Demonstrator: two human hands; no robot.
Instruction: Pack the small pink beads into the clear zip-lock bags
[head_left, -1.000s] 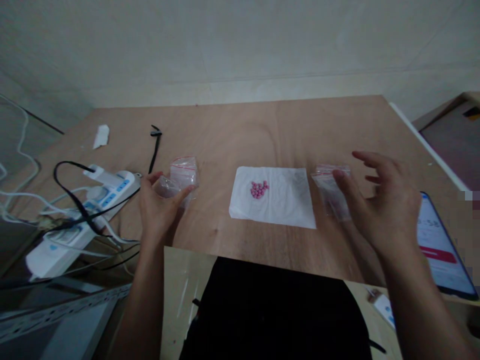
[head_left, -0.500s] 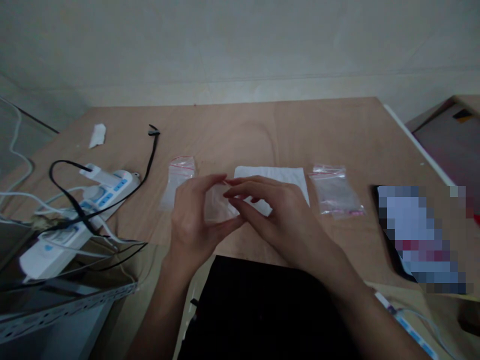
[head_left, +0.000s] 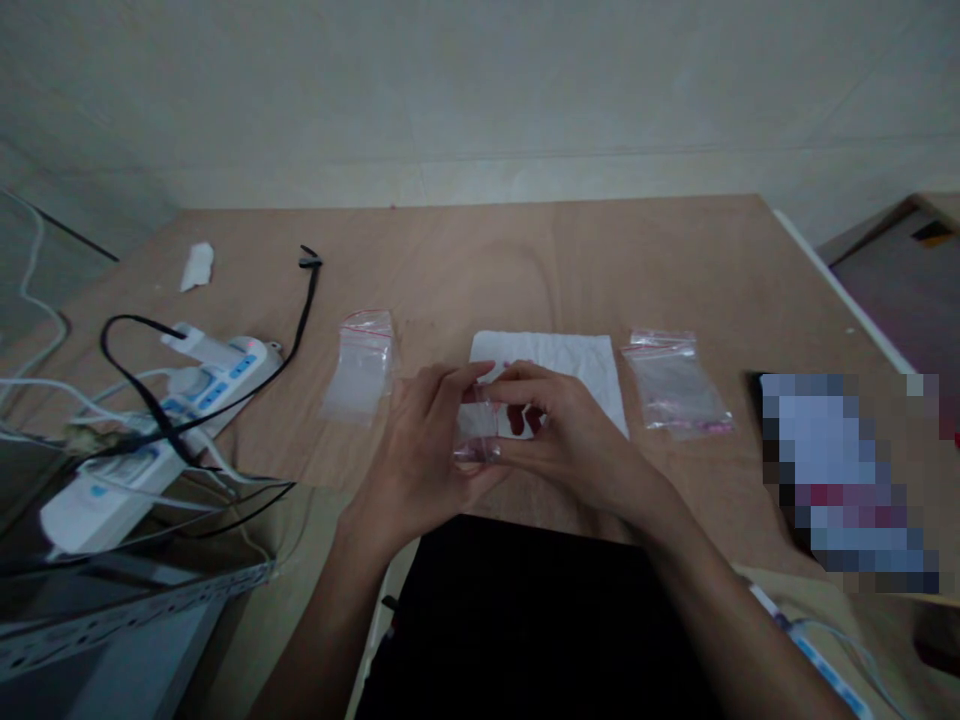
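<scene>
Between my two hands, low over the table, is a clear plastic bag (head_left: 474, 425). My left hand (head_left: 431, 430) is curled around its left side, with the thumb at the bottom and the fingers at the top. The fingertips and thumb of my right hand (head_left: 559, 415) pinch its right edge from above and below. Part of the bag is hidden by my left fingers. Just behind my hands lies a white sheet (head_left: 577, 355). To the left is a zip bag (head_left: 360, 370) with a red seal line; another zip bag (head_left: 667, 380) lies to the right.
A white power strip (head_left: 225, 375) with tangled cables lies on the left, and a black cable (head_left: 306, 305) runs beyond it. A scrap of white paper (head_left: 198, 266) sits at the back left. On the right is a blurred-out phone-like object (head_left: 832, 450). A wall (head_left: 480, 100) stands behind the table.
My left hand has turned and moved right. My right hand's fingers have spread, with thumb and forefinger now apart at the bag's edge. The bag has come rightward and looks more bunched.
</scene>
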